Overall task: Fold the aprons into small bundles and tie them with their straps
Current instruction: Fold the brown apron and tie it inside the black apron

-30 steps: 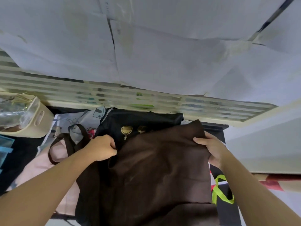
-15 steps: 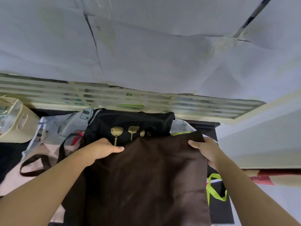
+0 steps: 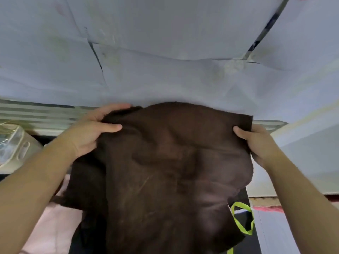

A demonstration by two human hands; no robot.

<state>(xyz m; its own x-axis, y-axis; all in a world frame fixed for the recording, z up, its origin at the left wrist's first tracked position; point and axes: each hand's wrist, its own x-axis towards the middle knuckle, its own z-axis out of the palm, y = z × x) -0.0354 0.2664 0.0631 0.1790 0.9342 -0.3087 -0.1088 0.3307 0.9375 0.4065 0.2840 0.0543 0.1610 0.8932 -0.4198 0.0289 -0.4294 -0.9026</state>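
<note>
Two hands hold one brown apron (image 3: pixel 174 171) lifted above the worktop, billowing, presumably so we can spread it for folding. Our left hand (image 3: pixel 91 132) pinches its upper left corner; our right hand (image 3: pixel 256 143) grips its right edge.

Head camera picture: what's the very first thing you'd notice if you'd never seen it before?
A big brown apron fills the middle, billowed up in front of the camera. The left hand grips its upper left corner and the right hand grips its upper right edge. A bright lime green strap peeks out at the lower right, and a cream basket sits at the far left.
</note>
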